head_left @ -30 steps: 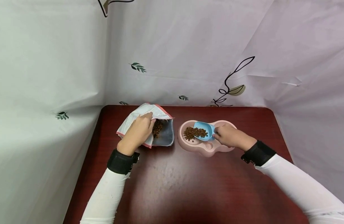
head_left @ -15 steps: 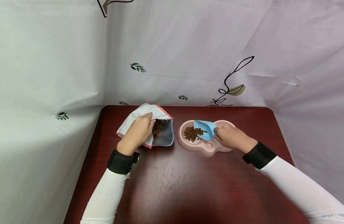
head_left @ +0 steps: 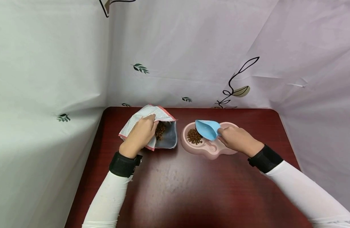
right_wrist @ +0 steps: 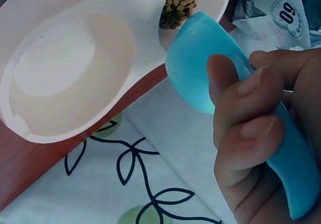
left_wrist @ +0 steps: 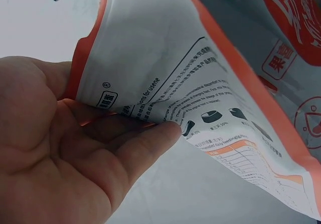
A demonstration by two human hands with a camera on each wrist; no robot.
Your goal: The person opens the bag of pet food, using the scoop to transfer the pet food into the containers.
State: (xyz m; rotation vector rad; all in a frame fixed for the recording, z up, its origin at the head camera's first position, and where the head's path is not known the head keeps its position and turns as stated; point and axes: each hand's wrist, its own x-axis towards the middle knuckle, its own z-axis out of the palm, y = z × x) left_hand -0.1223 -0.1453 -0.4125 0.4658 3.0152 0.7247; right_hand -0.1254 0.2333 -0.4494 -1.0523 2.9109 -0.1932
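Observation:
My right hand [head_left: 234, 137] grips the handle of a light blue scoop [head_left: 207, 129], fingers curled round it in the right wrist view. The scoop is tilted over a pink double pet bowl [head_left: 206, 154], its inside bare of food. Brown kibble [head_left: 194, 136] lies heaped in the bowl's left compartment. With my left hand [head_left: 142, 133] I pinch the edge of a white, red-edged pet food bag [left_wrist: 150, 58], thumb against fingers. The bag's mouth gapes to the right, showing a silvery lining [head_left: 170, 136] and kibble [head_left: 159, 130] inside.
A dark red table [head_left: 175, 190] carries the bag and the bowl near its back edge. White cloth [head_left: 175, 53] with leaf prints hangs behind and at both sides. The bowl's right compartment [right_wrist: 70, 68] holds no kibble.
The scoop has tipped further and its last kibble has slid into the left compartment. My right hand has turned slightly with it. My left hand and the bag stay put.

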